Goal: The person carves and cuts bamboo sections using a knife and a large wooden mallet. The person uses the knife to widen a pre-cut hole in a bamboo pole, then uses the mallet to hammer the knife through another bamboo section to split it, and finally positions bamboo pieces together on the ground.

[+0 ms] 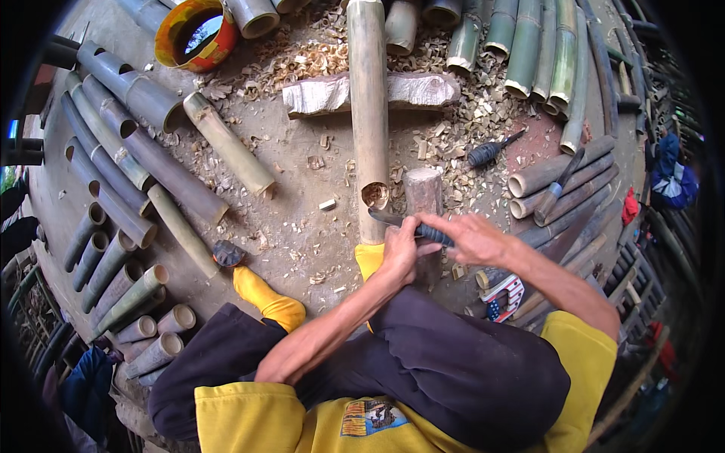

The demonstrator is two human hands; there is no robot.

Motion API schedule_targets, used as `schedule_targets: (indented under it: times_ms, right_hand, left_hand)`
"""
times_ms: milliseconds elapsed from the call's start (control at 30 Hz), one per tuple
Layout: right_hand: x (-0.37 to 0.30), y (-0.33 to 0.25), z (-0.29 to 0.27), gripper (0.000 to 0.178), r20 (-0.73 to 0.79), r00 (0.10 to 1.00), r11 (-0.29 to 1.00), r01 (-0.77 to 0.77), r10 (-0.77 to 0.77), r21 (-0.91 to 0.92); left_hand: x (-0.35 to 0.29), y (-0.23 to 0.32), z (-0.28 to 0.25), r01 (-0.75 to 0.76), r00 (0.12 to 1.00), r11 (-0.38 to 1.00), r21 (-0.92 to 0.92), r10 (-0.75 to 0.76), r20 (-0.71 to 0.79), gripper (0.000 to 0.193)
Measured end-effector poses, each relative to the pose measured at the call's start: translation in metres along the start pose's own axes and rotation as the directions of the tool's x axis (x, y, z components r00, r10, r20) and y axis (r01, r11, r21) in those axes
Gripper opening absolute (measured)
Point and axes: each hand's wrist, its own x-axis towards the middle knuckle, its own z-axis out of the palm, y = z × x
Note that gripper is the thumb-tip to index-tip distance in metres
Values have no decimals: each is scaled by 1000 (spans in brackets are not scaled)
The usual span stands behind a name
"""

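Observation:
A long pale bamboo tube (370, 98) runs away from me across a rough white wood block, its near end by my yellow-socked foot (369, 259). Near that end a rounded hole (375, 195) is cut in its wall. My left hand (402, 249) is closed around the front of a knife (436, 235) with a dark wrapped handle. The knife's dark curved blade points left, at the near rim of the hole. My right hand (479, 241) grips the back of the handle, its index finger stretched along it. The palm side of both hands is hidden.
A wooden stump (424, 190) stands right of the tube. A second dark-handled tool (487, 153) and a chisel-like tool (559, 189) lie to the right. Bamboo pieces (174, 162) lie left; green poles (525, 49) lie far right. An orange bucket (213, 54) and wood shavings (302, 57) are behind.

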Motion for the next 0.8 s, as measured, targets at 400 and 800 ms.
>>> schedule_targets:
  times_ms: [400,800]
  right_hand:
    - [17,-55,85,61,-72,940,782,-233,333,578]
    - [-1,-23,44,47,-562,806,941,-310,185,-136]
  left_hand:
    - [9,48,-51,109,986,622,776,-168,-5,31]
    - [22,37,-10,263,949,856,445,-312,40,21]
